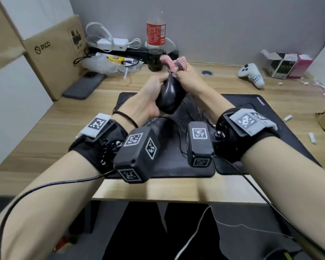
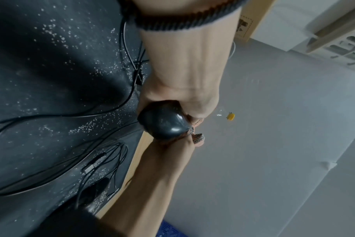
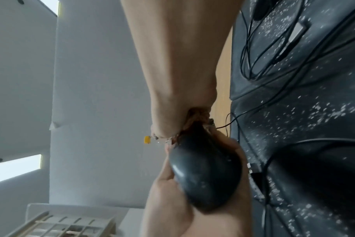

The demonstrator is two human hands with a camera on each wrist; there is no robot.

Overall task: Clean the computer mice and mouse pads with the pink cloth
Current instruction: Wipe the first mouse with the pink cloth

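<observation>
My left hand [image 1: 148,96] grips a glossy black computer mouse [image 1: 170,95] and holds it up above the desk. My right hand [image 1: 191,79] clutches the bunched pink cloth [image 1: 174,63] and presses it onto the far end of the mouse. The left wrist view shows the mouse [image 2: 162,121] with the cloth [image 2: 197,137] against its tip. In the right wrist view the cloth [image 3: 197,118] is wedged between palm and mouse [image 3: 205,176]. Two black mouse pads [image 1: 195,166] [image 1: 270,109] lie below, speckled with white crumbs. A second mouse [image 2: 95,187] rests on the Lenovo pad.
Behind the hands stands a cola bottle [image 1: 156,44]. A phone [image 1: 84,85] and a PICO cardboard box [image 1: 51,53] are at the left. At the right lie a white controller [image 1: 251,74] and small boxes [image 1: 285,64]. Black cables [image 2: 111,112] run across the pads.
</observation>
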